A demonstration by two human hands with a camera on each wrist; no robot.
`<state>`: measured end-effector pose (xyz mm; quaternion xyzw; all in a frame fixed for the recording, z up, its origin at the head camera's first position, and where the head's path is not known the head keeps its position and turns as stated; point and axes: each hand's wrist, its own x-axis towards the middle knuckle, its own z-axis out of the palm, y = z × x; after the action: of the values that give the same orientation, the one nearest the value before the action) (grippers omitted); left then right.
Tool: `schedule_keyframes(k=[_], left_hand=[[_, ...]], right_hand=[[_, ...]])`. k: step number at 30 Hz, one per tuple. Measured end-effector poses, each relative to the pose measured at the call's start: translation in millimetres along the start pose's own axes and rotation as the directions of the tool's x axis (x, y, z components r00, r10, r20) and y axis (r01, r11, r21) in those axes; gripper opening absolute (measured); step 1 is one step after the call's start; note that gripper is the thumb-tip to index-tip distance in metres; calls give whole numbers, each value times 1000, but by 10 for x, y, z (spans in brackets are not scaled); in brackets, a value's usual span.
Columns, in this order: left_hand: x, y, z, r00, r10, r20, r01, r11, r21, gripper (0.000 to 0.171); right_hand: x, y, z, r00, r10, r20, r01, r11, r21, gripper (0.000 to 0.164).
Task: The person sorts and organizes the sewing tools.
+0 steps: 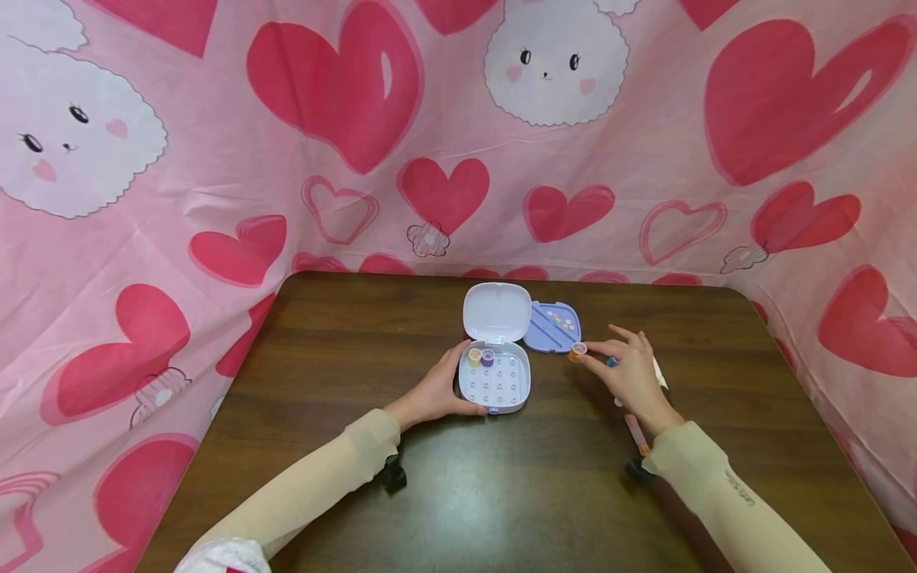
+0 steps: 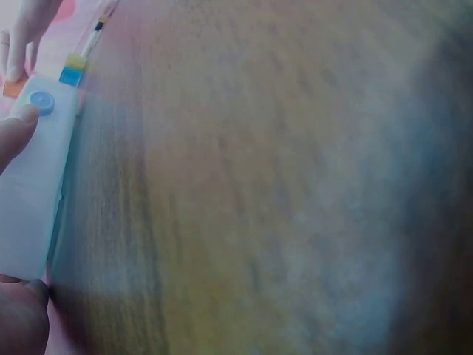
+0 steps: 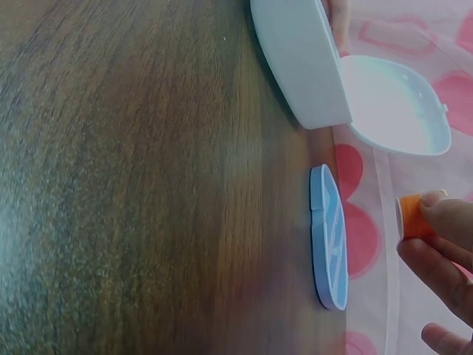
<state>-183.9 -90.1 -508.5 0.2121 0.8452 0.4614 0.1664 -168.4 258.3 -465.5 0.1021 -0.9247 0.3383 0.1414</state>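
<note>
A small white sewing case (image 1: pixel 528 387) stands with its lid (image 1: pixel 497 312) tipped back. My left hand (image 1: pixel 437 391) grips its left side, the thumb along the front near the round latch (image 2: pixel 42 103). Rows of small pegs line the case floor. A yellow thread spool (image 1: pixel 475 357) and a purple thread spool (image 1: pixel 488 358) sit side by side at the back left. To the right, my right hand (image 1: pixel 634 378) pinches an orange thread spool (image 3: pixel 414 217) between thumb and fingers, raised near the corner of a lavender tray (image 1: pixel 544 341).
The tray, with a diagonal divider, holds several small buttons (image 1: pixel 563 321). A blue piece (image 1: pixel 612 361) shows by the right hand, which partly hides a white item (image 1: pixel 660 374) and a pink strip (image 1: pixel 636 434). Patterned pink cloth (image 1: pixel 458 143) hangs behind the wooden table (image 1: pixel 358 342).
</note>
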Motion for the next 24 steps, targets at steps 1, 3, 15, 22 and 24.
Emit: schedule_keyframes(k=[1,3,15,22,24], left_hand=[[-1,0,0,1000,0,1,0,1000,-1,123],[-5,2,-2,1000,1,2,-1,1000,-5,123],[-12,5,-7,1000,7,-1,-7,1000,-2,124],[-9,3,-4,1000,4,1,-4,1000,2,124],[-8,3,-4,1000,3,0,-3,1000,1,124]], right_hand=[[2,-4,4,1000,-4,-2,4,1000,1,27],[7,-11,17,1000,-15,-5,15,1000,-4,27],[39,-65,93,999,-46,-20,46,999,-13,25],[61,-84,137,999,-32,-1,32,999,9,25],[66,-92,151,1000,-16,16,15,1000,14,26]])
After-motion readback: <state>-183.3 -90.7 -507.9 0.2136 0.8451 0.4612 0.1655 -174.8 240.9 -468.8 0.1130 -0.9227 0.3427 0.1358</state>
